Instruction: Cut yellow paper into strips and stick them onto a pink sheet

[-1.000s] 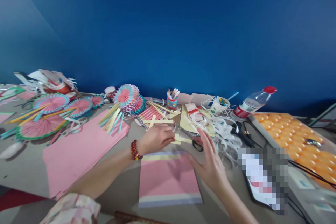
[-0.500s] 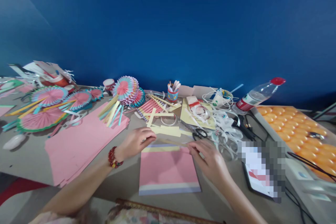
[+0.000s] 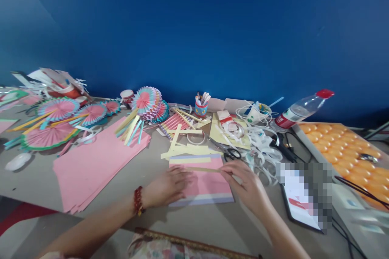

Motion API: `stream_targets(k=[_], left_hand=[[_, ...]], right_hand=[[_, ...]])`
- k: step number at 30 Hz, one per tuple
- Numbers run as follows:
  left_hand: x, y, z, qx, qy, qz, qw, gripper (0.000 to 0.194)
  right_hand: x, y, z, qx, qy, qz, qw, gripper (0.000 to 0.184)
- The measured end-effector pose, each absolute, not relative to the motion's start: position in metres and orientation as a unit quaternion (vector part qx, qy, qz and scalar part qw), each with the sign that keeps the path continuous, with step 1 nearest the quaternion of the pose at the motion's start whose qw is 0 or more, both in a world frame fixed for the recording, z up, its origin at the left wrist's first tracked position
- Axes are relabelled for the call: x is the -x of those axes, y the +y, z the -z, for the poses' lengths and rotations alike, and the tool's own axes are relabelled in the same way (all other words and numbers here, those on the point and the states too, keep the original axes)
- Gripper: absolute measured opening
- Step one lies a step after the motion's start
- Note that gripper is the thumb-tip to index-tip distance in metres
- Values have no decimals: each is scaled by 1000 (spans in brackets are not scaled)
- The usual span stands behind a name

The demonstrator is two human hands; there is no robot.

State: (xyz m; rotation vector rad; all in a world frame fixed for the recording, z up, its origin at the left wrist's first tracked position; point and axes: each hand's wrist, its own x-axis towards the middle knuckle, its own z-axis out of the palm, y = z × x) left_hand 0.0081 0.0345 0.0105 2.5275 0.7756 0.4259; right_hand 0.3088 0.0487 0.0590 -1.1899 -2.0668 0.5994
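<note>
A pink sheet [image 3: 209, 184] with pale yellow, white and lilac bands along its edges lies in front of me. My left hand [image 3: 168, 186] rests on the sheet's left part, fingers stretched out and slightly blurred. My right hand [image 3: 244, 182] pinches one end of a narrow tan strip [image 3: 203, 169] at the sheet's right edge. The strip runs across the sheet toward my left fingers; whether they touch its far end I cannot tell. Just beyond the sheet are several pale yellow paper strips [image 3: 194, 150] and black-handled scissors [image 3: 233, 153].
Stacked pink paper [image 3: 100, 166] and pleated paper fans [image 3: 57, 109] are on the left. A pen cup [image 3: 201, 109] stands near the blue wall. Curled white strips [image 3: 264, 145], a bottle [image 3: 299, 109], a phone [image 3: 299, 202] and an orange bubbled pad [image 3: 337, 145] occupy the right.
My left hand has come down from above the sheet's far edge onto the sheet, its fingers opening. The sheet has moved away from me. My right hand still holds the strip.
</note>
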Motion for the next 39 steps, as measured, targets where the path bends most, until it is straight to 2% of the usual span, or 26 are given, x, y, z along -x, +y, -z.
stream_targets(k=[3, 6, 8, 13, 25, 34, 39], left_hand=[[-5, 41, -18, -844, 347, -255, 318, 27], [-1, 42, -32, -720, 408, -321, 460, 31], [0, 43, -42, -682, 418, -315, 510, 31], [2, 48, -45, -717, 459, -248, 462, 22], [7, 43, -44, -714, 488, -163, 475, 11], [10, 34, -38, -757, 502, -156, 387, 15], [9, 39, -31, -796, 510, -155, 288, 16]], right_hand=[[-306, 44, -58, 471, -776, -312, 280, 24], [-301, 41, -55, 485, -738, -406, 235, 25], [-295, 41, -53, 491, -711, -454, 219, 26], [-281, 44, -47, 482, -686, -503, 210, 27], [-279, 45, -43, 483, -723, -455, 190, 21], [-283, 45, -39, 476, -774, -379, 178, 19], [-288, 51, -30, 497, -800, -288, 172, 20]])
